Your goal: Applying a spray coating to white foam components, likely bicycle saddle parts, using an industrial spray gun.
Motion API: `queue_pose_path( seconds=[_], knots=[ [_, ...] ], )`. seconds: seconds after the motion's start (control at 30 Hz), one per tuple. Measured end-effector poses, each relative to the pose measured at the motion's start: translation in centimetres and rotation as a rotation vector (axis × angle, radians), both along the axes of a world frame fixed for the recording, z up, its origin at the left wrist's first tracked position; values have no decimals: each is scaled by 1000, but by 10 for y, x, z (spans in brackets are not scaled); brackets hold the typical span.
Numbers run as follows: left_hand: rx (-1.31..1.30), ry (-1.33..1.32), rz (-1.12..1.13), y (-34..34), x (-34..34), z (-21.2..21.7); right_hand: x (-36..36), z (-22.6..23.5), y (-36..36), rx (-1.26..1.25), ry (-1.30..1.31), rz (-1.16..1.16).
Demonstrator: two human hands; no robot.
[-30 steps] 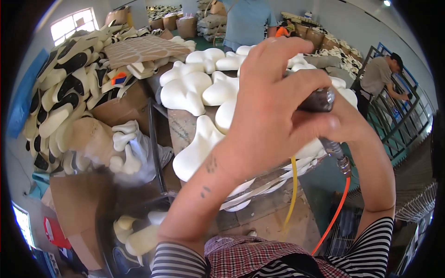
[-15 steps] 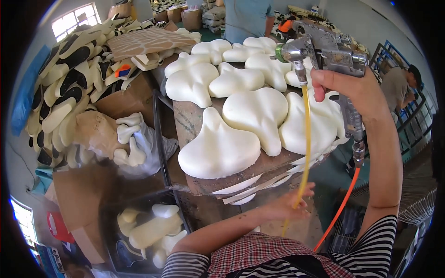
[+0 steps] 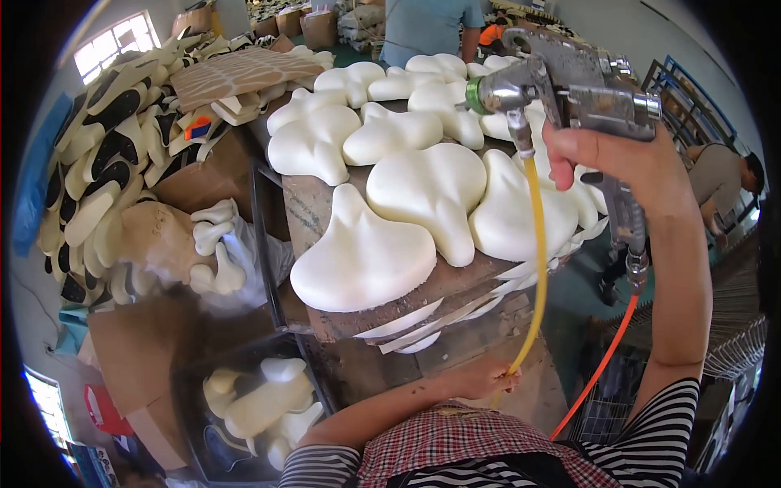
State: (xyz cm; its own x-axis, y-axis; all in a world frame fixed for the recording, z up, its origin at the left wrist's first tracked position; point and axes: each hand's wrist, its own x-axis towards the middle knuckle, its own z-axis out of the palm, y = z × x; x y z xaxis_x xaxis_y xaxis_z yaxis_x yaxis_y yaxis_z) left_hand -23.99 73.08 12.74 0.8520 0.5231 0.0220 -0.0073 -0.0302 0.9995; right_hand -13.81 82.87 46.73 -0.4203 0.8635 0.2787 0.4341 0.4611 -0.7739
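My right hand (image 3: 606, 159) is wrapped round the grip of a metal spray gun (image 3: 569, 89), raised at the right with its green-ringed nozzle facing left. From under the gun's front runs a yellow hose (image 3: 538, 260); an orange hose (image 3: 598, 366) joins the bottom of its handle. Low in front of my body, my left hand (image 3: 488, 378) is closed round the yellow hose. Cream foam bicycle saddle pads (image 3: 362, 252) cover the board (image 3: 325, 321) in front of me, lying side by side, with several more behind them. The gun hangs above the right-hand pads, apart from them.
At the left, a big heap of cream and black pads (image 3: 102, 171) rises beside cardboard boxes (image 3: 138, 358). A dark bin (image 3: 220, 447) holds foam pieces. One person in a blue shirt (image 3: 423, 32) stands beyond the board; another person (image 3: 720, 183) bends at the right.
My left hand has gone from spread fingers beside the yellow hose to a closed grip on it. The view has shifted slightly, so the pads sit further left. My right hand keeps the spray gun.
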Motion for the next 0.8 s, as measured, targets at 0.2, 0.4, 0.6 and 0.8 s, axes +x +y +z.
queue_pose_path(
  seconds=[0.2, 0.4, 0.6, 0.8],
  knots=[
    [392, 126, -47, -3, 0, 34, 20, 10, 3, 73, -69, 44],
    [420, 29, -11, -4, 13, 73, 42, 28, 7, 111, -183, -163],
    [476, 102, -70, -6, 33, 88, 52, 26, 17, 76, -64, -48],
    [361, -114, -17, -10, 51, 81, 68, 17, 22, 152, 31, 16]
  ],
)
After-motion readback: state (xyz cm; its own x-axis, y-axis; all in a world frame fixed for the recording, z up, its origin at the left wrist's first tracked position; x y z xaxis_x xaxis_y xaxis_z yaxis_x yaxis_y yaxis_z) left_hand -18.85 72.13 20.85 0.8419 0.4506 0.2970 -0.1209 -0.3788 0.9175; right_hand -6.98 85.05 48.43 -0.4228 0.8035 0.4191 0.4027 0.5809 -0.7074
